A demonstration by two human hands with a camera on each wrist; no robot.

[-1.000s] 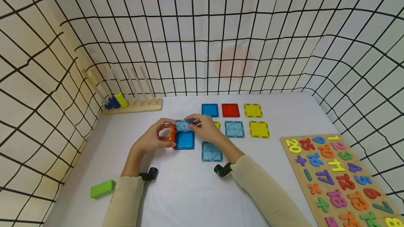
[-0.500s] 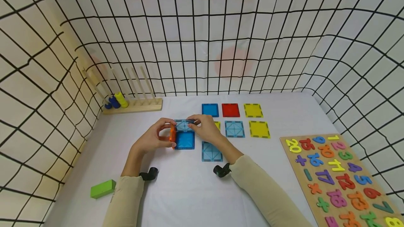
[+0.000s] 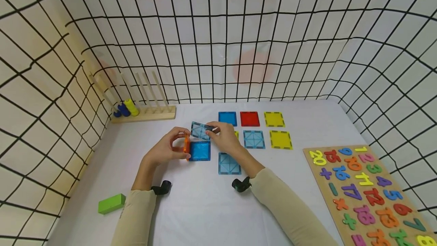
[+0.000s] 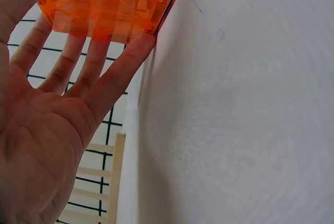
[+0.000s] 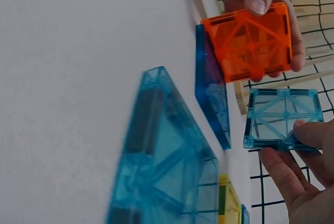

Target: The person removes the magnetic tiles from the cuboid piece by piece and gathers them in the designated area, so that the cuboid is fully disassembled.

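Note:
My left hand [image 3: 162,150] grips a clear orange magnetic tile [image 5: 250,41] by its edges, thumb on one side and fingers on the other. This tile stands upright along the left edge of a flat dark blue magnetic tile [image 3: 200,151]. Between thumb and fingers, my right hand [image 3: 226,137] pinches a light blue magnetic tile [image 3: 199,130] by its right end. That tile hangs tilted above the back of the dark blue one, apart from the orange tile in the right wrist view. In the left wrist view, the orange tile [image 4: 107,7] partly covers the fingertips.
A second light blue tile [image 3: 229,163] lies just right of the dark blue one. Behind are red [image 3: 249,119], yellow [image 3: 280,140] and blue tiles. A pegged wooden rack [image 3: 150,114] stands back left, a green block [image 3: 111,204] front left, a number board [image 3: 365,193] right.
The light blue tile in my right hand has turned and tilted, its left end rising away from the dark blue tile's back edge. My left hand and the orange tile stay put.

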